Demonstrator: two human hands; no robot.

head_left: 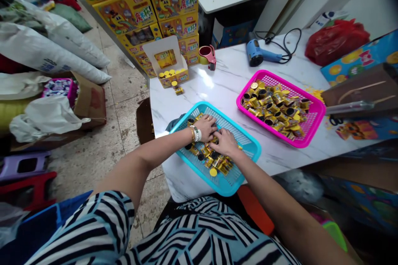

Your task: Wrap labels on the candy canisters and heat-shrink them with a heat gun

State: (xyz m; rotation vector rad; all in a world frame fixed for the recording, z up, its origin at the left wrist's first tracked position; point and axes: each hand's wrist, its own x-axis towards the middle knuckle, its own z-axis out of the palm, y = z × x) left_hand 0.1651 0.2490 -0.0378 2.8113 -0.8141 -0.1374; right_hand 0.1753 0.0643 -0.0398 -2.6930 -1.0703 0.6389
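Small yellow-wrapped cups [222, 165], some with dark round ends, lie in a turquoise plastic basket [253, 149] at the table's front edge. Over this basket my left hand [205, 127], with bracelets at the wrist, has its fingers bent down among the cups. My right hand [226, 142] meets it from the right, fingers curled and close to the left fingertips. What the fingertips grip is hidden. To the right, a pink basket [311, 134] holds many similar cups. An open yellow display box [175, 78] contains several of them upright, and a loose cup [179, 90] lies before it.
A red tape dispenser [211, 56] and a blue heat gun [255, 51] with a black cord are at the table's back. Stacked yellow cartons [174, 0] rise behind. A red plastic bag [337, 41] and a brown box [367, 91] crowd the right side.
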